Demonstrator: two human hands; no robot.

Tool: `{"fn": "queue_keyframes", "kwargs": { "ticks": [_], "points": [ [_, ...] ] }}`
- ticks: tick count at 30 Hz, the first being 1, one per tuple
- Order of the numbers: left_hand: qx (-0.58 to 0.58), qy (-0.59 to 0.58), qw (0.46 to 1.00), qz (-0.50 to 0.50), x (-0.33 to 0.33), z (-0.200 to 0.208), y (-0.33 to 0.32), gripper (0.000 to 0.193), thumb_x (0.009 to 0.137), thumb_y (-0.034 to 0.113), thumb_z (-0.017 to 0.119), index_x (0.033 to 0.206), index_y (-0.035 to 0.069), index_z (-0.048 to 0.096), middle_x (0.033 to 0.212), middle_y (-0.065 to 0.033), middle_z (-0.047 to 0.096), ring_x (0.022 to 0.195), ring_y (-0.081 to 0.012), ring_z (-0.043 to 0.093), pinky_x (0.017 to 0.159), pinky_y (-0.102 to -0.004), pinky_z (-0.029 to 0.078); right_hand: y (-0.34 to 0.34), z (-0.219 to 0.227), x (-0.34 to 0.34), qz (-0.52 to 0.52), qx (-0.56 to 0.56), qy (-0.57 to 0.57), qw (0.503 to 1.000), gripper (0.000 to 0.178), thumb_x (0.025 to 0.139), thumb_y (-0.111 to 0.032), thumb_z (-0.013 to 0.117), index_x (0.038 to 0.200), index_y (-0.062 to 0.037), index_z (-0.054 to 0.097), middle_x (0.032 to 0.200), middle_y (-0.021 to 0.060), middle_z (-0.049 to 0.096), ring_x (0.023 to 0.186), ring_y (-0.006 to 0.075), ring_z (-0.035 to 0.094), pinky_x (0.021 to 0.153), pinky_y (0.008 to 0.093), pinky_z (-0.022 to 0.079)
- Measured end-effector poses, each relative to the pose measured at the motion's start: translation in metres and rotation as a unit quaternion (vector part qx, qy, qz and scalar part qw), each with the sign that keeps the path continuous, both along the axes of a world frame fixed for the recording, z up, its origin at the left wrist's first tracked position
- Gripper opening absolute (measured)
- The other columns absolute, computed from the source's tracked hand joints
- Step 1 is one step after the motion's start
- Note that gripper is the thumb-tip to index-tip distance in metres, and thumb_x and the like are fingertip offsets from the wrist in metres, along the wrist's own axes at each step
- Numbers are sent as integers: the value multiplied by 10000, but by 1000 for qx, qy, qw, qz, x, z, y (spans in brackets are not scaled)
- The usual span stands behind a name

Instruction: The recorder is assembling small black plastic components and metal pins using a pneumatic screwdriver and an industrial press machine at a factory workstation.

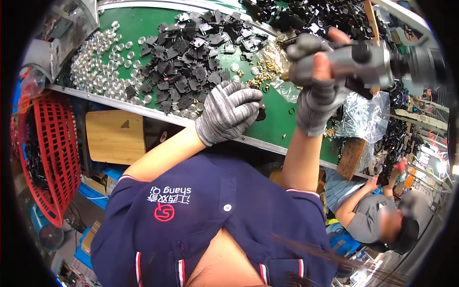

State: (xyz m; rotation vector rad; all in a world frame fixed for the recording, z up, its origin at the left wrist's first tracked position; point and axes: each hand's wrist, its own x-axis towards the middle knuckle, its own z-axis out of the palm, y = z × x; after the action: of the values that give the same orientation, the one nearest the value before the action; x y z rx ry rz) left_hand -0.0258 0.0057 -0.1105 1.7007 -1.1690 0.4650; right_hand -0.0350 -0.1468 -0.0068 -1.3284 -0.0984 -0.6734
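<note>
My left hand (230, 111), in a grey knit glove, is closed at the near edge of the green bench. A small black part (261, 114) pokes out at its fingertips, mostly hidden by the glove. My right hand (318, 79), gloved with bare fingertips, grips a grey power screwdriver (358, 62) above the bench, blurred by motion. The tool lies roughly level, its narrow end to the left. Just beyond my left hand is a heap of black plastic parts (184, 57). Small brass screws (267, 69) lie between my hands.
Clear and silver round pieces (103, 60) spread over the bench's left side. A plastic bag of silver screws (363, 115) and a wooden block (352, 158) are at right. A red basket (57, 153) and wooden stool (114, 138) stand left. Another person (370, 215) works at right.
</note>
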Motion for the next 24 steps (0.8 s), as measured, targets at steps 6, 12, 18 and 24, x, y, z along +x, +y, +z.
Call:
{"fn": "queue_keyframes", "kwargs": {
  "ticks": [6,12,18,24],
  "points": [
    [2,10,1000,3,0,-2,1,126,702,99,691,823,81,658,942,-59,657,799,-261,629,657,-384,479,12,-6,-36,0,43,68,997,568,750,-3,661,1249,16,392,844,83,612,673,140,606,573,249,520],
    [-13,8,1000,11,-2,-6,-1,116,688,114,699,798,98,665,949,-47,659,786,-256,624,647,-383,476,7,-18,-41,11,-58,89,994,536,754,9,614,1244,5,398,832,61,598,725,127,591,697,256,512],
    [-1,18,1000,8,-2,-10,0,118,674,124,702,786,112,664,956,-43,661,769,-251,618,650,-383,471,0,-28,-41,1,-102,104,989,541,755,-10,621,1249,0,400,853,43,591,749,117,576,758,262,495],
    [3,23,1000,2,-3,-11,2,110,675,140,702,775,120,661,970,-36,659,769,-253,615,651,-389,470,8,-25,-44,5,-35,151,988,527,746,-25,636,1230,-10,429,856,32,580,758,119,566,762,270,489]
  ]
}}
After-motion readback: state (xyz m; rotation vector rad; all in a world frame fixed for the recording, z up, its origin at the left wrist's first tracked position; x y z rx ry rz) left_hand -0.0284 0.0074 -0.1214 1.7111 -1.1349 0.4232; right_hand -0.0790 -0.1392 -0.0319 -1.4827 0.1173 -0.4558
